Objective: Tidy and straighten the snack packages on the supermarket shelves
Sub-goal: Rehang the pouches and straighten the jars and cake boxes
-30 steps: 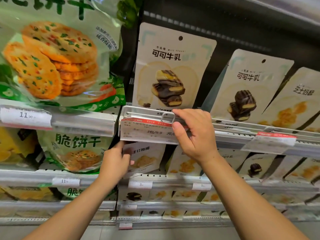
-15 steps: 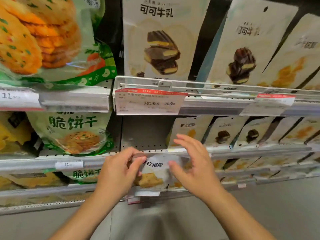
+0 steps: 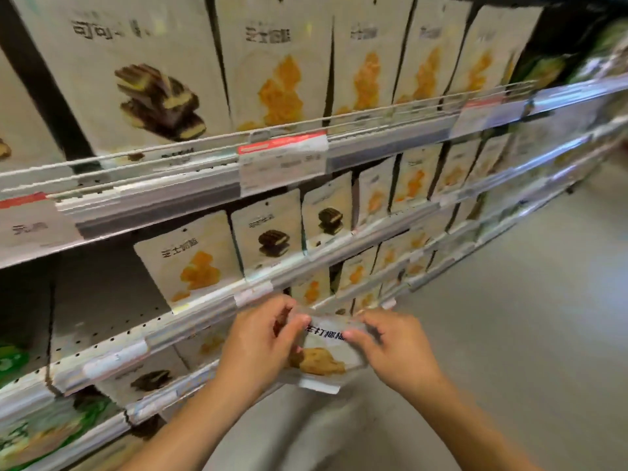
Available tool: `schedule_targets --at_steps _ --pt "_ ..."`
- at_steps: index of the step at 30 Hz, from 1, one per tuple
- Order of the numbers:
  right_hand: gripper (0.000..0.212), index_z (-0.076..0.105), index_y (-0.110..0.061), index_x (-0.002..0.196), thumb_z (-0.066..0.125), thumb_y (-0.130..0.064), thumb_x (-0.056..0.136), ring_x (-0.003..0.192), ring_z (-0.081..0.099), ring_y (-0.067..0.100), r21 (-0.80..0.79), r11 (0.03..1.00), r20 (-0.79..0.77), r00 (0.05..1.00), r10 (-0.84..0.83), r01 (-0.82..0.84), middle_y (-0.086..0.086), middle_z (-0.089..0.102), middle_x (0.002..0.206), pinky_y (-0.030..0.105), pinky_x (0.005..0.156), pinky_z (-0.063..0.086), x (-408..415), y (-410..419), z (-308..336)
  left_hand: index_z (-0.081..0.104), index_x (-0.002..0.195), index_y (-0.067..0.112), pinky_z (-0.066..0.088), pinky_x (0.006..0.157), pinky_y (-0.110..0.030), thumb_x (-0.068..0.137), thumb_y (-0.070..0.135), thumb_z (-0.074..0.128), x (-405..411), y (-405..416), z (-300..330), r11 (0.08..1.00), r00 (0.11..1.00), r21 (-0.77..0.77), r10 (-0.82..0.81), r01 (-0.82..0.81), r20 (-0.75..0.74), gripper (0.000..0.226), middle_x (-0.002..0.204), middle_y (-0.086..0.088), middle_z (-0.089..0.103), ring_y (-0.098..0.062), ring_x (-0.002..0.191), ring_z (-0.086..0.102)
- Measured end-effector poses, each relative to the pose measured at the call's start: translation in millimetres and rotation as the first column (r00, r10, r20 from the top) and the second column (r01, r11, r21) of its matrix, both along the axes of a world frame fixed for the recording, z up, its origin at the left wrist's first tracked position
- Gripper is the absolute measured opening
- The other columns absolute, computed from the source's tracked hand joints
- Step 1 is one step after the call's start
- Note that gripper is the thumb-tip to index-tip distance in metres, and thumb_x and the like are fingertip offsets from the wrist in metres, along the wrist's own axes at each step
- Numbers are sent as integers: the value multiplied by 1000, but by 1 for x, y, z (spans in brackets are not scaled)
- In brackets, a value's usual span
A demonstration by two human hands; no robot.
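- The left hand (image 3: 258,338) pinches the left edge of a small snack packet (image 3: 324,355), thumb on the front and fingers curled behind.
- The right hand (image 3: 390,345) pinches the packet's right edge the same way, so the packet hangs between both hands, off the shelves and in front of the lower shelf rail (image 3: 190,329).
- Risk: the packet is thin and held only at its edges, so it could probably slip or crumple if either pinch loosens while being pushed back into a row.
- Risk: sliding it in crooked could tip neighbouring upright packets, which stand close together.
- The middle shelf (image 3: 339,248) holds upright cream packets showing yellow and dark biscuits, with a bare gap (image 3: 102,294) at its left.
- The top shelf (image 3: 285,130) holds larger matching packets behind a wire rail.
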State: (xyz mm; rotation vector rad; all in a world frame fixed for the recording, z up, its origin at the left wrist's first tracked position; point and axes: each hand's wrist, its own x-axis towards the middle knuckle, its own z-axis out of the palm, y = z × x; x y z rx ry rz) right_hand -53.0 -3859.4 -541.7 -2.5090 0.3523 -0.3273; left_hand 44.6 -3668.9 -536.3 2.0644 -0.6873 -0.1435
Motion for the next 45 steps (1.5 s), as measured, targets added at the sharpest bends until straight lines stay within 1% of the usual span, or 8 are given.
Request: schedule_targets --at_steps 6,16,24,28,32,37,40,45 --pt "13 72 -28 85 65 -38 89 68 60 8 51 979 -85 978 -191 196 -11 64 70 22 56 39 -74 -132 -2 57 96 44 51 63 -19 91 32 60 -37 -120 -1 993 994 55 -108 106 29 13 83 23 66 1 74 64" --pt "25 59 -42 58 68 -42 81 54 56 -3 32 867 -114 864 -491 497 -18 60 54 12 44 37 -169 -283 9 63 82 35 50 62 -22 96 32 55 -56 -263 -32 902 949 298 -311 312 -51 16 73 18 64 -1 66 59" --pt "15 67 -31 68 74 -30 80 49 53 10 69 829 -171 825 -539 555 -10 60 53 35 50 47 -159 -389 0 60 77 37 42 54 -13 96 34 55 -10 -371 -48 883 948 349 -311 313 -63 20 67 13 62 5 66 58" --pt "18 68 -35 66 76 -28 80 58 59 7 38 868 -199 855 -479 495 -14 64 58 24 51 45 -118 -447 3 60 78 37 41 53 -11 96 33 55 42 -440 -52 923 969 294 -242 248 -58 19 71 16 63 4 67 59" --pt "14 69 -39 70 72 -34 82 60 61 5 26 912 -237 889 -392 409 -15 66 62 24 54 47 -65 -502 12 61 97 35 52 73 -25 95 30 56 101 -505 -45 970 994 223 -106 99 21 7 109 13 61 -1 79 59" --pt "18 70 -33 66 73 -31 84 60 60 2 42 936 -255 909 -328 350 -22 65 61 19 50 46 -8 -558 18 39 141 23 54 79 -35 90 27 62 169 -542 -22 955 962 284 9 -90 274 56 152 2 22 -12 91 60" --pt "25 66 -38 62 72 -30 84 55 59 2 84 947 -254 926 -281 310 -15 65 58 14 45 40 17 -586 20 19 151 23 52 71 -37 94 35 56 203 -555 -10 835 959 494 129 -242 253 69 138 -15 48 -29 92 64" --pt "18 62 -45 72 70 -36 86 60 59 -7 88 977 -265 950 -167 196 -22 63 67 8 49 40 51 -627 16 31 140 20 48 65 -32 97 37 50 223 -567 -4 735 939 586 292 -342 182 51 103 -12 60 -19 65 48"
